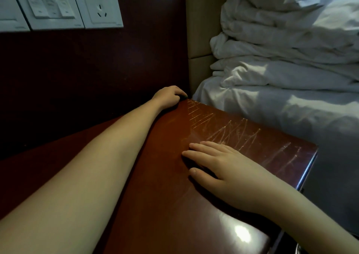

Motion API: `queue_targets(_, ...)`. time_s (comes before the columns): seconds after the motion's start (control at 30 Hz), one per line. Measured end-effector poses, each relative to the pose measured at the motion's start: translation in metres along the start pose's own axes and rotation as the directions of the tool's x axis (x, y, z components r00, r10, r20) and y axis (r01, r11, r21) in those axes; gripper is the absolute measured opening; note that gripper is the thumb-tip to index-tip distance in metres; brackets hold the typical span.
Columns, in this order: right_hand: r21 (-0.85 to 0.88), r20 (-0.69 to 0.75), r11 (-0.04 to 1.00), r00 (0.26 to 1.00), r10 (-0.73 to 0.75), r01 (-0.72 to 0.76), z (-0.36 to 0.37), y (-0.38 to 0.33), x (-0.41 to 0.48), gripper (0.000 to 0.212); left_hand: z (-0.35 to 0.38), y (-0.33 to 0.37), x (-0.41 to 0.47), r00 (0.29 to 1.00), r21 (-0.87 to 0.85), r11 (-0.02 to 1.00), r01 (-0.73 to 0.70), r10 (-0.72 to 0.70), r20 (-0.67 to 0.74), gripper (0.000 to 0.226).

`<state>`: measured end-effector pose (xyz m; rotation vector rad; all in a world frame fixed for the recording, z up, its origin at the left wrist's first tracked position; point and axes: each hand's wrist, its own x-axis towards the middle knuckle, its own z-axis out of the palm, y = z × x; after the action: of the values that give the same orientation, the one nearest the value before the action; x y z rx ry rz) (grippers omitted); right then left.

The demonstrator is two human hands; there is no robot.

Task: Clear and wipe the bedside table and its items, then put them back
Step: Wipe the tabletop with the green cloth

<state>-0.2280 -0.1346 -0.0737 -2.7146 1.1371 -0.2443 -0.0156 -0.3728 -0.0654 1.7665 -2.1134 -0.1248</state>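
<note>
Bedside table (165,205): the dark red wooden top fills the lower middle of the view, set against the dark wall panel (97,69) at the back and just beside the bed (281,90) on its right. No loose items show on the visible part of it. Nearest, a bright lamp reflection (242,233) lies by the front edge and is a useful check for smears. A little further in, the right hand (229,174) lies palm down on the top, fingers straight and slightly spread, holding nothing; in this posture it serves as a brace. Just beyond its fingertips a band of pale scratches (229,131) runs along the bed-side edge toward the rear. At the far rear corner, where top, wall panel and bed meet, the left hand (169,96) has its fingers curled over a small dark object (183,97). Whether this is a cloth or a table item cannot be determined. The step in hand appears to be work at that rear corner. Procedure: rest the bracing palm lightly so that it leaves no prints on wiped wood. Draw overlapping strokes from the corner toward the front. Follow the scratches along their length, as dirt is likely to lodge in them. Do not push debris into the gap beside the mattress. Farthest, the switches (51,3) and the socket (100,5) sit on the wall above; moisture should be kept away from them.
</note>
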Motion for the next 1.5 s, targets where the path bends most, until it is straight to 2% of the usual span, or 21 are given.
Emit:
queue_targets(0.7, -0.006, 0.012, 1.000, 1.000, 0.023, -0.023, -0.001, -0.002, 0.000, 0.051, -0.010, 0.005, -0.055, 0.977, -0.071, 0.977, -0.201, 0.205, 0.052, 0.037)
queue_targets(1.23, -0.026, -0.004, 0.999, 0.999, 0.048, -0.048, -0.001, -0.004, -0.001, 0.049, -0.028, 0.022, -0.171, 0.889, -0.138, 0.892, -0.431, 0.446, 0.106, 0.035)
queue_targets(1.5, -0.004, 0.008, 0.998, 0.998, 0.057, -0.057, -0.001, -0.004, 0.001, 0.050, -0.031, 0.019, -0.170, 0.893, -0.198, 0.893, -0.405, 0.433, 0.126, 0.034)
